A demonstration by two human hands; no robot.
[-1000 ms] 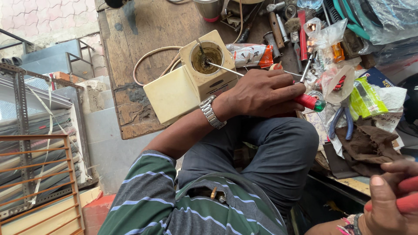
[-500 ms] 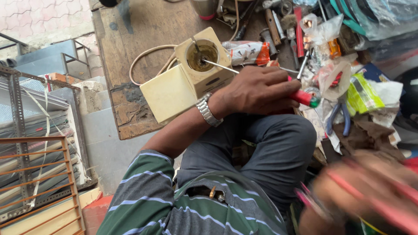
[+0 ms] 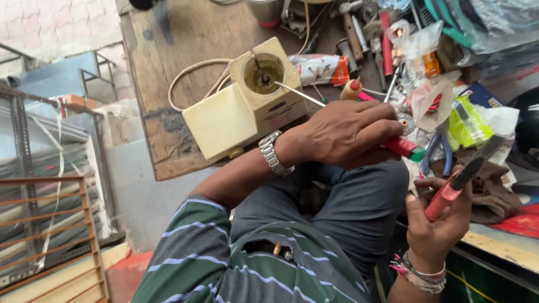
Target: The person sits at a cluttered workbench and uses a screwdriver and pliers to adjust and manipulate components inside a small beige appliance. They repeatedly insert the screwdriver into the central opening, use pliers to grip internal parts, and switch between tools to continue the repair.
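Note:
My left hand [image 3: 348, 132], a metal watch on its wrist, is closed around a screwdriver with a red handle [image 3: 401, 147]. Its thin shaft [image 3: 300, 94] reaches into the round cup on top of a cream-coloured appliance base [image 3: 247, 109] lying on a wooden bench [image 3: 179, 45]. My right hand [image 3: 438, 221], with thread bands on its wrist, grips red-handled pliers [image 3: 456, 187] and holds them up to the right of my knee, their dark jaws pointing up and to the right.
The bench's right side is crowded with tools, a squeezed tube [image 3: 323, 68], plastic bags of small parts [image 3: 432, 101] and blue-handled pliers [image 3: 435, 154]. A brown cloth [image 3: 497, 188] lies at right. A metal rack [image 3: 50, 224] stands at left.
My right hand has risen from the lower right corner and turned the red-handled pliers upward. My left hand has stayed on the screwdriver at the appliance.

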